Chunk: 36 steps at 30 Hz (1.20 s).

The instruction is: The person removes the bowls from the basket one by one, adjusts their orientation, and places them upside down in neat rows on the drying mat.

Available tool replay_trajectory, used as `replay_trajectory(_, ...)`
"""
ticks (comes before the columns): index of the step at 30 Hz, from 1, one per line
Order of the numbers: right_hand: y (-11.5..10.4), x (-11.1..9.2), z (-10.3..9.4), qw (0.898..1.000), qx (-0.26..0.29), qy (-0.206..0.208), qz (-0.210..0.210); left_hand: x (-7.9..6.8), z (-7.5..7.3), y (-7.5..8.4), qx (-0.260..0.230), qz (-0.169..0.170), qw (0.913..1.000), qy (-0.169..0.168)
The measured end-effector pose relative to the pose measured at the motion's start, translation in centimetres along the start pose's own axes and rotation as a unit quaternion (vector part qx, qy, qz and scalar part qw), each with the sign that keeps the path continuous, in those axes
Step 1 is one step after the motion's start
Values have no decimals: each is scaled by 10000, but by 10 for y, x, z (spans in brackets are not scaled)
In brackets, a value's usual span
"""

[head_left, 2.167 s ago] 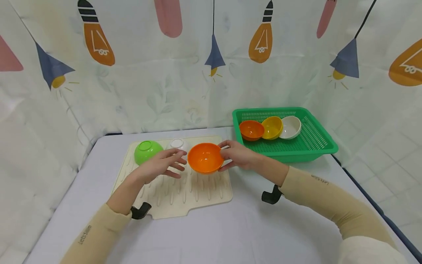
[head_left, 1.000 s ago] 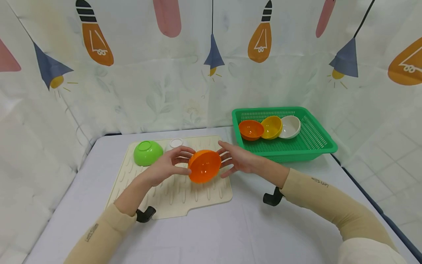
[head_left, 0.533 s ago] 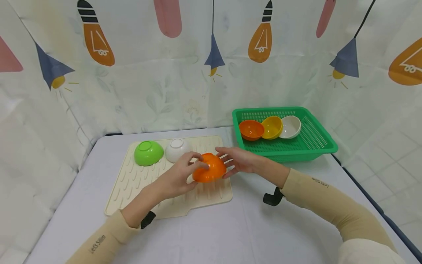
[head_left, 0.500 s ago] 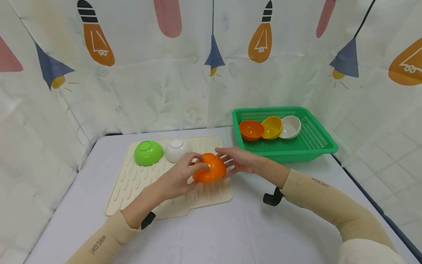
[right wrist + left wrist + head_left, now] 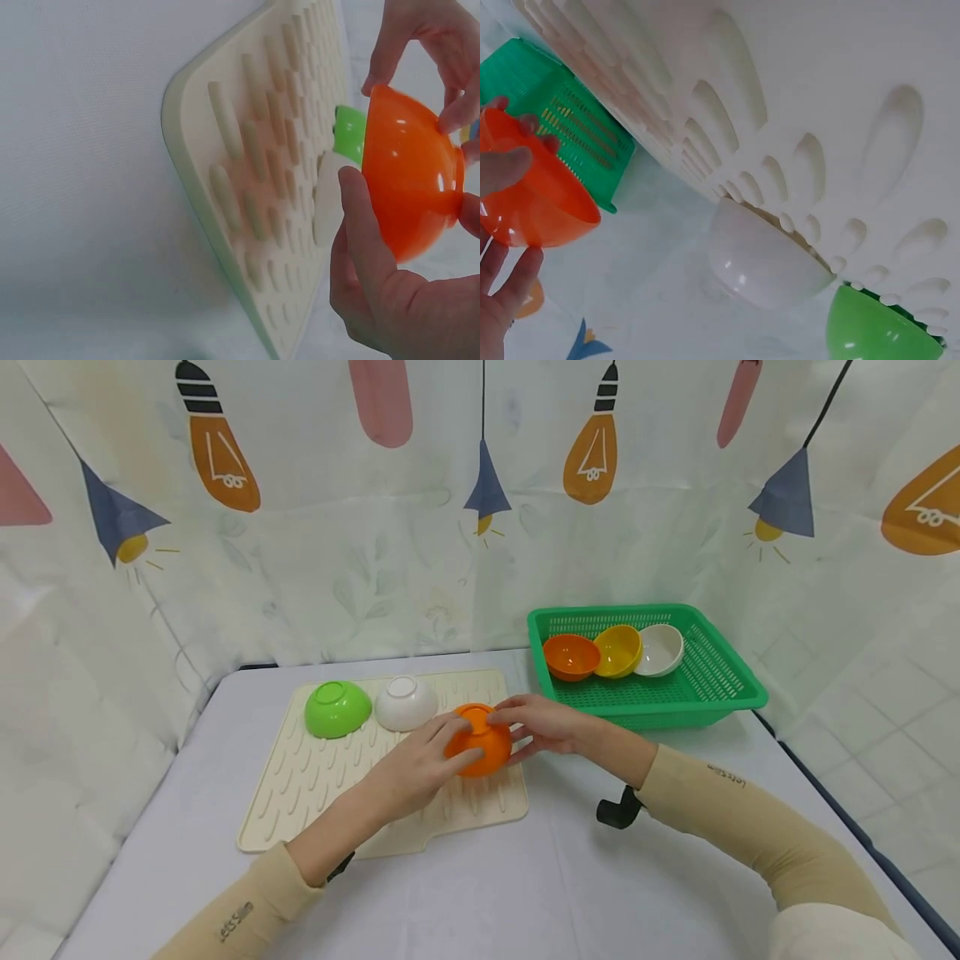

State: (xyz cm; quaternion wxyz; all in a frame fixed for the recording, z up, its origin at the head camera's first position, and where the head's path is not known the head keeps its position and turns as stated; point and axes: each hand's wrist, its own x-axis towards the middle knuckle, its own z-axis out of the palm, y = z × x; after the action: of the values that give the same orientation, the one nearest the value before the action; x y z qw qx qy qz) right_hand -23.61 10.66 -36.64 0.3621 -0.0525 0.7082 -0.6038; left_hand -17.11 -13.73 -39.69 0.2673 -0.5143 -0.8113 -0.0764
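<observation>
An orange bowl [image 5: 491,750], turned bottom up, is held between both hands over the right part of a cream drying mat [image 5: 300,802]. My left hand [image 5: 408,772] grips it from the left, fingers spread over its side. From the right, my right hand [image 5: 543,723] holds it with the thumb near the foot ring and fingers along the rim. In the right wrist view the orange bowl [image 5: 409,176] stands apart from the mat [image 5: 247,150], its opening facing the mat. A white bowl [image 5: 406,703] and a green bowl [image 5: 337,710] sit upside down on the mat's far side.
A green plastic basket [image 5: 712,693] stands at the back right, behind the right forearm. Inside it lie an orange bowl [image 5: 572,657], a yellow bowl [image 5: 619,652] and a white bowl [image 5: 660,651]. A white cloth [image 5: 495,893] covers the table; a printed curtain [image 5: 300,577] hangs behind.
The orange bowl has turned from opening towards me to bottom up. My left hand came in from the left and took hold of it; the right thumb has moved onto its foot.
</observation>
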Motion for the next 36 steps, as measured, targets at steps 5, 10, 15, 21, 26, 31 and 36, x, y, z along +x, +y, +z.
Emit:
replay_trajectory(5,-1,1,0,10000,-71,16,-47,0,0,-1,-432,-714,9963,-184)
replay_trajectory(10,-2,2,1,9998,-76,109,-118,1,2,-6,-1281,-2197,9662,-422)
replay_trajectory(15,-3,4,4,9989,-177,413,-136,6,5,-14,-1690,-2682,9461,-665)
replay_trajectory(21,0,10,5,9938,-843,591,-430,7,10,-25,-1873,-2795,9386,-768)
replay_trajectory(26,2,18,4,9564,-2480,757,-1344,9,17,-39,-1833,-2785,9403,-676)
replay_trajectory(31,0,31,5,8783,-4025,879,-2427,15,24,-55,-1707,-2718,9451,-621)
replay_trajectory(36,-1,48,3,8446,-4503,1231,-2621,23,35,-72,-1717,-2844,9397,-810)
